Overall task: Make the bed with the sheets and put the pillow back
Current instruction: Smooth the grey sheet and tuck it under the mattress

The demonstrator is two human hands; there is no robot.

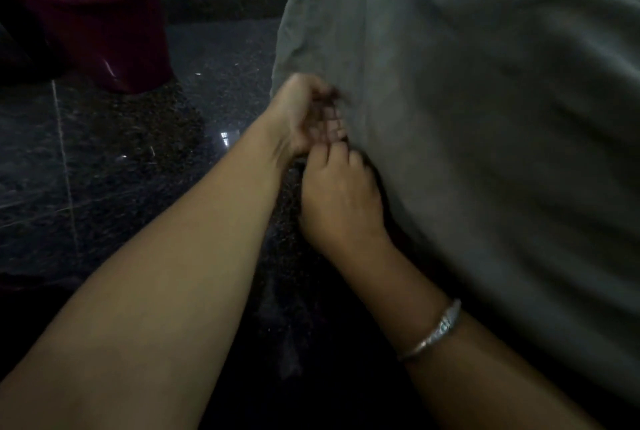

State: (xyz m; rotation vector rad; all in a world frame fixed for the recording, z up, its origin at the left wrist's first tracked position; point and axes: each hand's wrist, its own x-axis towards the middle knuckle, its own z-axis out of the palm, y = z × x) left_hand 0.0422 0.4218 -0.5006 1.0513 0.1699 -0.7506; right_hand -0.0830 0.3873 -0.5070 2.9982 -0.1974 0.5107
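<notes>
Forearms (156, 291) reach to a hanging sheet (485, 118) edge.
Right hand (341, 201), bracelet (433, 331) at its wrist, grips the grey sheet's draped edge; left hand (304, 118) just beyond curls there, blurred, grip unclear; red tub (104, 31) stands farther off on the floor (138, 152).

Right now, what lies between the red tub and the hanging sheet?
Only bare, dark speckled floor separates the tub from the sheet, as the head view shows.
</notes>
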